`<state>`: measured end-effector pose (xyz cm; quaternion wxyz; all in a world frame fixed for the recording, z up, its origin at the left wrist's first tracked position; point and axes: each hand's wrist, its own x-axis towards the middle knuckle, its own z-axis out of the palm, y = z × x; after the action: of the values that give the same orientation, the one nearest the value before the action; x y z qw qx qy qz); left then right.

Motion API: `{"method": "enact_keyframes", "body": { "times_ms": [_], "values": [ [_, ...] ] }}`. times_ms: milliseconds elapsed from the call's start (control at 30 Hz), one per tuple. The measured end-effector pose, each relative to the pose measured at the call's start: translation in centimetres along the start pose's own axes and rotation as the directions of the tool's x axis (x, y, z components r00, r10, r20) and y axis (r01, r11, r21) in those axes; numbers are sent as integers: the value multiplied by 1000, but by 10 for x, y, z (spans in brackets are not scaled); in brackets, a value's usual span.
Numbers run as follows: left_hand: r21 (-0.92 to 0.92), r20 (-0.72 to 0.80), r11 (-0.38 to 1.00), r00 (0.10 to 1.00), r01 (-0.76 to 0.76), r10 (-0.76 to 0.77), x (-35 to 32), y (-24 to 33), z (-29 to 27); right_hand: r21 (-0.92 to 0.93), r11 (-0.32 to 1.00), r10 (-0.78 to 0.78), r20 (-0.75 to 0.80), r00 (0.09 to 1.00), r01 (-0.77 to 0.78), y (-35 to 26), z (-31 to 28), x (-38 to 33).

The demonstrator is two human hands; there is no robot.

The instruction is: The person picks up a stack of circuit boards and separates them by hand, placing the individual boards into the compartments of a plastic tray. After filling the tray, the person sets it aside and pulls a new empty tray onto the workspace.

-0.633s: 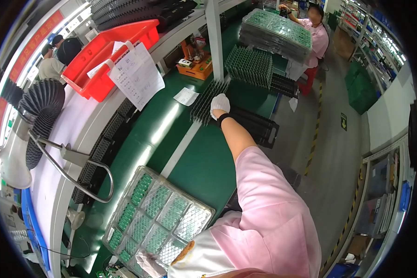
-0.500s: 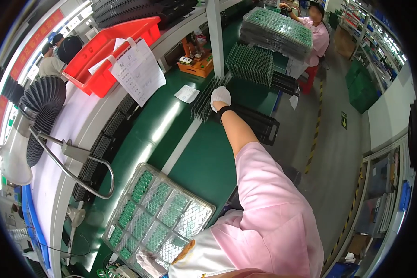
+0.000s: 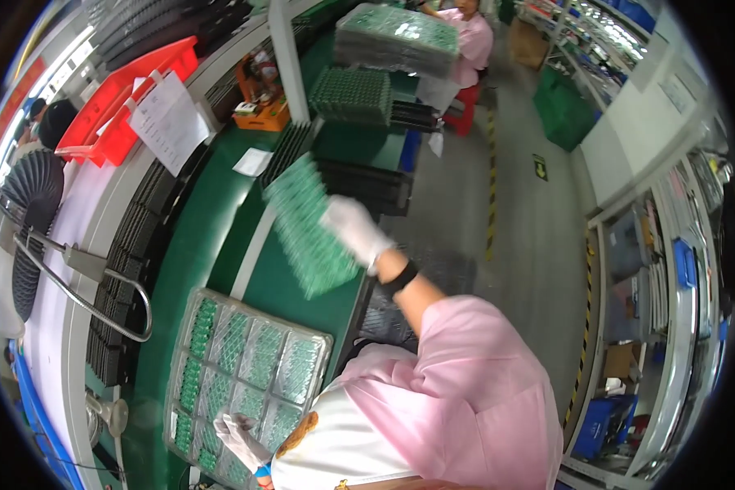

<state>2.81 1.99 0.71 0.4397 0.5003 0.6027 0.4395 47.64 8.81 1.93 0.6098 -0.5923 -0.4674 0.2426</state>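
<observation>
While the white-gloved right hand (image 3: 353,229) grips a blurred green rectangular circuit-board panel (image 3: 309,224) above the green bench top (image 3: 188,245), the white-gloved left hand (image 3: 238,434) rests on the near edge of the clear plastic tray (image 3: 245,363) of green boards; grip unclear.

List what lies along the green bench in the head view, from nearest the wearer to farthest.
Left hand on the clear tray of green boards → right hand holding a green board panel → white paper slip → orange box → far stack of board trays.
</observation>
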Motion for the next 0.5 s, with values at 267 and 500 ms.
{"method": "enact_keyframes", "body": {
  "times_ms": [267, 500],
  "values": [
    [-675, 410, 580, 885, 456, -219, 17, -8, 18, 435, 842, -2, 594, 804, -319, -72, 127, -124],
    [-447, 441, 880, 896, 159, 62, -1, 43, 51, 361, 871, 140, 465, 874, -332, -70, 141, -159]
  ]
}}
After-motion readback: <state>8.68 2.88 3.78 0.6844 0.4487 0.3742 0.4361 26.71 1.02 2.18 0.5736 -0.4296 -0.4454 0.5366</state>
